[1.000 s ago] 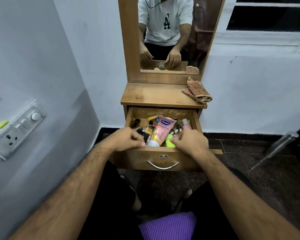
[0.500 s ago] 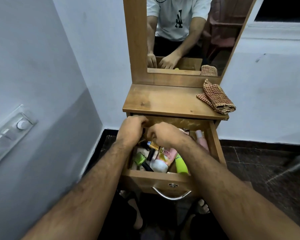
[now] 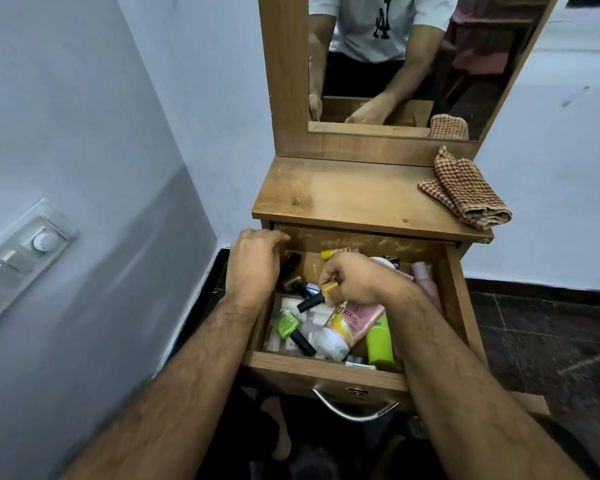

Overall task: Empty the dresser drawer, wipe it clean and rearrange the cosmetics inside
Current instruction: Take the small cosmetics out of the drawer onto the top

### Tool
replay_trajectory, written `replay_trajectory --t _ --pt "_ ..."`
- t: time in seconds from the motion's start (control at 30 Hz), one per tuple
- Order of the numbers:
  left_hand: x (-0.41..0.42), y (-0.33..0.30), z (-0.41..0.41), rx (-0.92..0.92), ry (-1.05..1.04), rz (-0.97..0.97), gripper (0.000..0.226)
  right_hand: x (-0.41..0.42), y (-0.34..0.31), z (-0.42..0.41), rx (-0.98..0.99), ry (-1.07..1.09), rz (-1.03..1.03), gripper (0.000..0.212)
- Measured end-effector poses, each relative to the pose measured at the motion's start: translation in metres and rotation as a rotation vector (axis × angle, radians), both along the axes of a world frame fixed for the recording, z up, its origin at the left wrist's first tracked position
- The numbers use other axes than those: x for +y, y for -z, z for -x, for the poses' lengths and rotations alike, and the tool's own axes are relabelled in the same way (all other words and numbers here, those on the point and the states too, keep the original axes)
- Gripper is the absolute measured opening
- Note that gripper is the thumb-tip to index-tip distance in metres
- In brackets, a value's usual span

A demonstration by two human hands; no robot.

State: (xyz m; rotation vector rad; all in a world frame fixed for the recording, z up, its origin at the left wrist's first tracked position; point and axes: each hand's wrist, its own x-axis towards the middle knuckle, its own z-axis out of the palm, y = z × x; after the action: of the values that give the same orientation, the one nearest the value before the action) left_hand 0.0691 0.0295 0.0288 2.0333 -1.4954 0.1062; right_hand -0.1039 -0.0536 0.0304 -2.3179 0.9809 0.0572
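The drawer (image 3: 326,370) stands pulled out under the dresser top (image 3: 343,199), still crowded with cosmetics, so the emptying step has barely begun. The right hand (image 3: 357,282) reaches into the middle of the drawer, its fingers (image 3: 326,271) curled round a small gold-and-black bottle (image 3: 321,294) that points toward the left wall of the drawer. The left hand (image 3: 255,263) hovers over the back left corner with its fingers bent toward a dark item there; whether it actually grips anything is hard to tell, since the hand hides its own fingertips. A pink tube (image 3: 347,323) lies slanted near the front, a lime-green bottle (image 3: 380,342) just beside it toward the front right corner, and a green nail polish (image 3: 286,323) near the left wall. A folded checked cloth (image 3: 465,192) waits at the right edge of the dresser top. To do this step well, lift each piece straight up clear of its neighbours, set the pieces down on the bare left part of the dresser top, and keep the cloth free for wiping.
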Motion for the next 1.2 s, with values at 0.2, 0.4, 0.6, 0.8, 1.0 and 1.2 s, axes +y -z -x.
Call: replay_trajectory --t 0.2,0.4,0.6,0.8,1.0,1.2 --pt "0.003 0.003 -0.003 -0.151 0.158 -0.209 0.033 -0.004 -0.009 0.023 -0.387 0.307 -0.055 0.024" --pt "-0.001 0.0 0.006 -0.581 0.346 -0.536 0.03 -0.007 -0.005 0.024 -0.527 0.481 0.086 0.023" --pt "-0.006 0.0 0.014 -0.796 0.384 -0.73 0.038 -0.004 -0.005 0.021 -0.576 0.519 0.111 0.024" --pt "-0.018 -0.004 0.011 -0.727 0.361 -0.694 0.029 -0.002 -0.007 0.017 -0.604 0.513 0.079 0.022" --pt "0.003 -0.017 0.013 -0.243 0.28 -0.347 0.039 0.0 -0.007 0.018 -0.743 0.521 0.032 0.016" --pt "-0.018 -0.037 0.001 0.278 0.016 0.075 0.035 -0.005 -0.022 0.014 -0.924 0.595 0.048 0.022"
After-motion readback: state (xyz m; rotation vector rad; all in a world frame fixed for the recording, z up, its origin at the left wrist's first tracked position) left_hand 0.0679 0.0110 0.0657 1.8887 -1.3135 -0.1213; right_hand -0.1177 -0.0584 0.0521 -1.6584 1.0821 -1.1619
